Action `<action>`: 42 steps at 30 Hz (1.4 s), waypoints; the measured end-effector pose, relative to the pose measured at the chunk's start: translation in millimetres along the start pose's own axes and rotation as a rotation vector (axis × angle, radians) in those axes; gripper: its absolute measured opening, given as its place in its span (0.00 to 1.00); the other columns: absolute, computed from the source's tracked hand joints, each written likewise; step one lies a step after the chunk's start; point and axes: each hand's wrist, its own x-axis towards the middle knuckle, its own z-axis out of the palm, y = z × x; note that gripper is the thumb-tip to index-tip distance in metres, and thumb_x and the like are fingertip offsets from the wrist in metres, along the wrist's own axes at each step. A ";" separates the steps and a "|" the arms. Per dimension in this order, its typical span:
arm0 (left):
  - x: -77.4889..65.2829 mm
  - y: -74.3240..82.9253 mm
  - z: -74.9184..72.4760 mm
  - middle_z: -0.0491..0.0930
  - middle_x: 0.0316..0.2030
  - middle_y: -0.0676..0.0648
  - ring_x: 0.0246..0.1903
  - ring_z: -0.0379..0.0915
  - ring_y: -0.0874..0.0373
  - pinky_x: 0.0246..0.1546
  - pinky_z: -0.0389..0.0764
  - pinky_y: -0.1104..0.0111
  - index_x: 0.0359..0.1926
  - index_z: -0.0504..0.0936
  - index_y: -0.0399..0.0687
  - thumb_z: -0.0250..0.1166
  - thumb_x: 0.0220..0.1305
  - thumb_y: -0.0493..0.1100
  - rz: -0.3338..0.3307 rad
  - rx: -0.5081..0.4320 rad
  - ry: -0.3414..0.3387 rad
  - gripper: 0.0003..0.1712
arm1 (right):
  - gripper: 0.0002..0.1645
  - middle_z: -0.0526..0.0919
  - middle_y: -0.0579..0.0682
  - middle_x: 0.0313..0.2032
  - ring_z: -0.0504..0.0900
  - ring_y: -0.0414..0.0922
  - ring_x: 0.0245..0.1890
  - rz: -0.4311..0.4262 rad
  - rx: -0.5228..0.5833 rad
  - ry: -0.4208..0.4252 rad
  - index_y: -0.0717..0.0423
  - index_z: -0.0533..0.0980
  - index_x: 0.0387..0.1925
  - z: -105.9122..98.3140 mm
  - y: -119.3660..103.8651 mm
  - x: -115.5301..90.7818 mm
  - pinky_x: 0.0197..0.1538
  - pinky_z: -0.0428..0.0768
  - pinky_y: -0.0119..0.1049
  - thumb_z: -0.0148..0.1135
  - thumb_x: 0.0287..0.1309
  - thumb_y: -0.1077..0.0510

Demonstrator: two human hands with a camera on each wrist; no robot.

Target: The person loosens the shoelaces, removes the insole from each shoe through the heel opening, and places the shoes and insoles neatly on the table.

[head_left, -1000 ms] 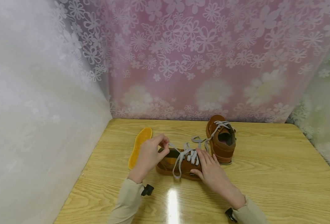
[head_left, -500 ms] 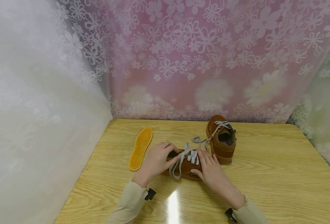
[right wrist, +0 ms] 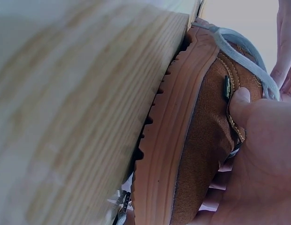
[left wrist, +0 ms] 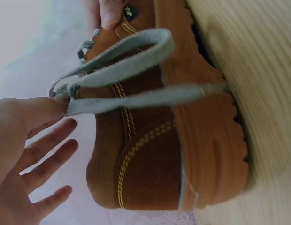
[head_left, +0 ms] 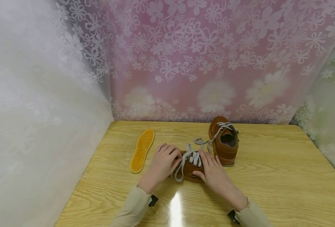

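A brown lace-up shoe [head_left: 191,174] rests on the table, with a grey shoelace [left wrist: 131,96] loosely looped over its opening. At the shoe's opening, my left hand [head_left: 164,163] pinches the shoelace between thumb and forefinger, its other fingers spread. The left wrist view shows a lace loop and a tipped lace end hanging down the shoe's side. My right hand [head_left: 217,175] grips the toe part, thumb [right wrist: 240,105] on the near side by a small dark tag and fingers across the top. In the head view, my left hand hides the heel.
A second brown shoe [head_left: 227,148] with grey laces stands behind my right hand. Left of my left hand lies a yellow-orange insole [head_left: 142,150]. Floral curtains [head_left: 201,78] hang behind the wooden table [head_left: 284,176] and at its sides.
My left hand has moved right, from beyond the heel to the shoe's opening, and the lace end it pulled leftward no longer shows stretched there. My right hand stays on the toe.
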 end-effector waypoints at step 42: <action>-7.1 -14.0 -5.9 0.85 0.37 0.55 0.40 0.81 0.57 0.64 0.69 0.44 0.34 0.83 0.56 0.74 0.61 0.43 -0.062 -0.054 0.132 0.07 | 0.50 0.69 0.69 0.68 0.68 0.64 0.69 0.020 -0.008 -0.022 0.65 0.56 0.76 2.2 0.5 -1.1 0.68 0.65 0.65 0.64 0.65 0.41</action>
